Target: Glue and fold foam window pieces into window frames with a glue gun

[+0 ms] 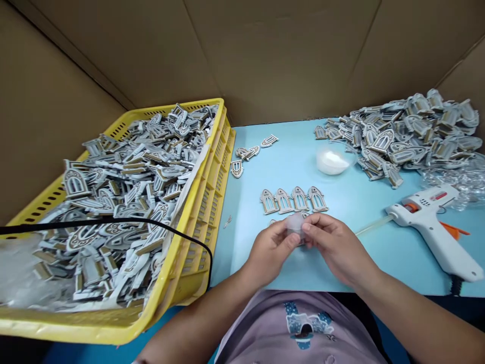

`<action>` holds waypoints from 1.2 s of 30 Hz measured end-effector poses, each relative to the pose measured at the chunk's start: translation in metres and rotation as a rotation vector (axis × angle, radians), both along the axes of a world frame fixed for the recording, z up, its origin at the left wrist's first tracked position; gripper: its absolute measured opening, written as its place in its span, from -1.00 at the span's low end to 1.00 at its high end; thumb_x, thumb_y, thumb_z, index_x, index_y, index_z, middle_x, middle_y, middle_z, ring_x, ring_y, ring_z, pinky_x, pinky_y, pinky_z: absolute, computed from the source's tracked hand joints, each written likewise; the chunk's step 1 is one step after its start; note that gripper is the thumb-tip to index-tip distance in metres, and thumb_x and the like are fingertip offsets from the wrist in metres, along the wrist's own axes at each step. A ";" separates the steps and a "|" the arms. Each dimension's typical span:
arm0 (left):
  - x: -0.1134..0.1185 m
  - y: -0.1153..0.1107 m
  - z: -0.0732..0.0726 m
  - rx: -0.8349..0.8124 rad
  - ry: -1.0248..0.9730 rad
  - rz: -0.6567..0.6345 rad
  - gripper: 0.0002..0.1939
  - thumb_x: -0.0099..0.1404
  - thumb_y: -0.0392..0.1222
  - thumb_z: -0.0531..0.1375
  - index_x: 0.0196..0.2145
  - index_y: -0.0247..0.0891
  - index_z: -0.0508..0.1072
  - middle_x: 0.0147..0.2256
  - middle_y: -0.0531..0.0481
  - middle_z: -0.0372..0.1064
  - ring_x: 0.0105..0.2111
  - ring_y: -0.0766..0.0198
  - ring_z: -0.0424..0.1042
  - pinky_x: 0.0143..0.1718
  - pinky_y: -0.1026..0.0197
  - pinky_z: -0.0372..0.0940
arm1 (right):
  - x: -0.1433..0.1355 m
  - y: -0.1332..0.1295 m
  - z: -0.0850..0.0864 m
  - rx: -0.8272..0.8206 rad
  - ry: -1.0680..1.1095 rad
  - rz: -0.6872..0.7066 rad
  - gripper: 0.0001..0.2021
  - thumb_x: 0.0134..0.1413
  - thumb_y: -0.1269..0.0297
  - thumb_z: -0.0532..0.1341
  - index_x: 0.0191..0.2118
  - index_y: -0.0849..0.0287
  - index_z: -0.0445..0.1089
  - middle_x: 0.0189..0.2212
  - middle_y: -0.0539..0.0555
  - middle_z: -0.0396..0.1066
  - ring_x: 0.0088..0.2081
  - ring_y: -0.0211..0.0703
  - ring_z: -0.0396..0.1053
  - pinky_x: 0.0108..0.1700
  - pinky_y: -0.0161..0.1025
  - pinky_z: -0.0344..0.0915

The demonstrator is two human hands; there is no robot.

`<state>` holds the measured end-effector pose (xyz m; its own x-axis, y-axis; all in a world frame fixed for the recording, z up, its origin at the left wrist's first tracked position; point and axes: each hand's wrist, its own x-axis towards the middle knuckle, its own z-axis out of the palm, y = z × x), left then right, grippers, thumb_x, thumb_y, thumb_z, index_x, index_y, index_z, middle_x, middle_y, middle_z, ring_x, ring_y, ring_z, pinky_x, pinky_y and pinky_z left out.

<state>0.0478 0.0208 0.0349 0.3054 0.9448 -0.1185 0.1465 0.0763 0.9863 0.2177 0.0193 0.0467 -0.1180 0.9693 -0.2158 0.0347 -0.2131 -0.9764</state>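
A small pale piece with a rounded top (295, 220), apparently one of the arched window-shaped pieces seen from its plain side, is pinched between both hands near the front of the blue table. My left hand (270, 251) grips its left side with thumb and fingers. On its right edge, the thumb and fingertips of my right hand (337, 246) close. Just beyond the hands stands a row of several arched window pieces (299, 199), brown-trimmed and side by side. More pieces are partly hidden behind my fingers.
On the left stands a yellow crate (217, 177) heaped with arched pieces, a black cable (151, 221) across it. A white glue gun (430, 222) lies right. Behind are a pile of pieces (405, 131), a clear bag with white contents (333, 161) and cardboard walls (280, 60).
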 end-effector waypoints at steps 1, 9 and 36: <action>0.003 0.001 0.003 -0.048 -0.062 0.012 -0.42 0.35 0.15 0.14 0.17 -0.28 0.43 -0.34 -0.04 0.48 -0.43 0.28 0.38 -0.32 0.22 0.33 | -0.004 -0.002 0.001 0.020 0.001 0.002 -0.74 0.13 -0.01 0.23 -0.34 0.08 0.42 -0.45 0.00 0.36 -0.39 -0.17 0.32 -0.28 -0.19 0.32; 0.002 0.001 0.003 -0.221 -0.163 0.099 -0.63 0.27 0.08 0.24 -0.35 -0.33 0.61 -0.51 -0.05 0.48 -0.49 0.31 0.37 -0.48 0.31 0.21 | -0.001 0.004 0.005 0.265 -0.368 -0.085 -0.85 -0.01 0.11 0.37 -0.37 0.01 0.47 -0.41 0.02 0.44 -0.36 -0.12 0.37 -0.28 -0.14 0.31; -0.046 -0.002 -0.027 0.491 0.830 -0.016 -0.80 0.43 -0.21 0.07 -0.23 -0.14 0.50 0.25 -0.07 0.30 0.30 -0.06 0.17 0.17 -0.20 0.15 | -0.048 0.152 -0.016 0.447 -0.778 0.653 -0.82 0.11 0.42 0.27 -0.27 0.01 0.60 -0.29 -0.07 0.57 -0.25 -0.21 0.47 -0.18 -0.28 0.33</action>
<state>0.0021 0.0192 0.0082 0.3162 0.9429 0.1050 0.8090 -0.3258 0.4892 0.1701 0.1717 0.0306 -0.6188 0.7792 -0.0997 0.6490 0.4355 -0.6238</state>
